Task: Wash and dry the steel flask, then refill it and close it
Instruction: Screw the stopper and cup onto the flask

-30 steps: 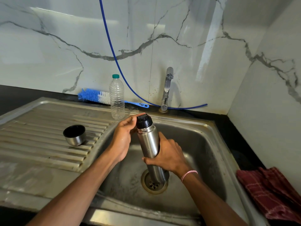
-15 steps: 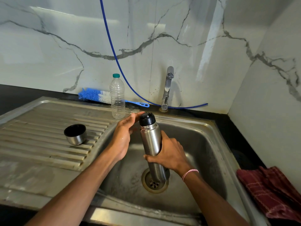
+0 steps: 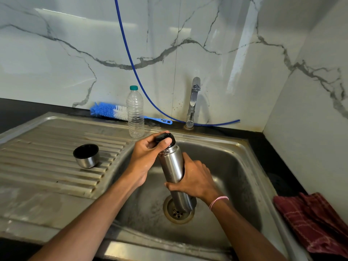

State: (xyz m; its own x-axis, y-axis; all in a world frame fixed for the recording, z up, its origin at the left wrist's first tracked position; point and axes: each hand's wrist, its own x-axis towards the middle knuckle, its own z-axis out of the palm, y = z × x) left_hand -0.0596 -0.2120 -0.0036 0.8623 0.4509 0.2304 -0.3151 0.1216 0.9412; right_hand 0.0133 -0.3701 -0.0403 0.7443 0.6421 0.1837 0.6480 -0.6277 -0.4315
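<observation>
The steel flask point(image 3: 172, 166) stands tilted in the sink basin point(image 3: 235, 166), its base over the drain point(image 3: 178, 211). My right hand point(image 3: 195, 180) grips the flask's body around the middle. My left hand point(image 3: 148, 151) curls its thumb and fingers round the black stopper point(image 3: 165, 138) on top of the flask. The flask's steel cup lid point(image 3: 86, 156) sits mouth up on the ribbed drainboard point(image 3: 47, 157) at the left, apart from both hands.
A clear plastic bottle point(image 3: 135, 112) with a green cap stands at the sink's back edge. Behind it lies a blue bottle brush point(image 3: 109, 111). The tap point(image 3: 193, 102) and a blue hose point(image 3: 131, 59) stand at the back wall. A red checked cloth point(image 3: 310, 219) lies on the right counter.
My left hand has gone from resting straight fingers beside the stopper to gripping it with thumb and fingers curled round. The flask and my right hand have stayed in place.
</observation>
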